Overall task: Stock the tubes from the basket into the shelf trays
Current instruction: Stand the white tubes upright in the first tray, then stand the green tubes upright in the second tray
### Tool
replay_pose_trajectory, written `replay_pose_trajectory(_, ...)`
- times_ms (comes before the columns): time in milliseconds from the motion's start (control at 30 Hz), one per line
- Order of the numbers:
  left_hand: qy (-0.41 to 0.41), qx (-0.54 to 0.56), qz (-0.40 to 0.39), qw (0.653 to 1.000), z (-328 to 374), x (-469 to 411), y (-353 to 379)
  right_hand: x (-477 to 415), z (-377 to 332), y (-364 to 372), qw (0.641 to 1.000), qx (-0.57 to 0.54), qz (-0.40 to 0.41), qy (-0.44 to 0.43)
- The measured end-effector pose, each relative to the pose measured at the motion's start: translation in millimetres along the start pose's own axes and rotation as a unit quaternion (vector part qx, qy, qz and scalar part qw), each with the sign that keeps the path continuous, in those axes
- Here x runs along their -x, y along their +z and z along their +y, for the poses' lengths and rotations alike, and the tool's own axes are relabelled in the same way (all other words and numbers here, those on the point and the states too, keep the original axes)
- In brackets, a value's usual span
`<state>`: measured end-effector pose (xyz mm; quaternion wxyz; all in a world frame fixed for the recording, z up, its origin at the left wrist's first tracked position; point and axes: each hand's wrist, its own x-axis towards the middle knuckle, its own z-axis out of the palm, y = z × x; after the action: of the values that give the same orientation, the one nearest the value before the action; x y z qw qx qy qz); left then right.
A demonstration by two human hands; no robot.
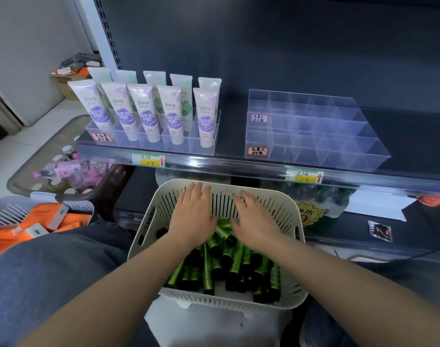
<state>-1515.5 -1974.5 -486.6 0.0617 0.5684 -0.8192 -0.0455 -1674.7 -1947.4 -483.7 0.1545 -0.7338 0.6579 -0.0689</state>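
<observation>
Both hands are down in the slotted white plastic basket, palms down, fingers spread wide, nothing held yet. The left hand and right hand hover right over the pile of shiny green tubes with black caps, which reaches back under both wrists. Up beyond the right fingertips sits the empty clear acrylic divided tray. These tubes look light and squishy, probably slick, so I'd pinch mid-body or near the cap.
</observation>
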Motion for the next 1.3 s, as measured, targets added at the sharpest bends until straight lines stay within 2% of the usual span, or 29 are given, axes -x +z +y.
replay_pose_trajectory(167,-0.036,0.021,-0.055,0.998,-9,-4,28,-11,7,25,0.998,-0.017,-0.053,0.018)
replay_pose_trajectory(300,-0.090,0.077,-0.105,0.987,-18,-10,48,-26,11,44,0.996,-0.030,-0.079,0.031)
replay_pose_trajectory(567,-0.198,0.195,-0.181,0.943,-18,-33,91,-63,17,84,0.985,-0.072,-0.151,0.047)
replay_pose_trajectory(900,-0.216,0.174,-0.229,0.933,-26,-58,118,-94,18,117,0.978,-0.088,-0.182,0.043)
replay_pose_trajectory(1300,-0.173,0.021,-0.262,0.949,-28,-65,132,-105,20,133,0.980,-0.102,-0.166,0.051)
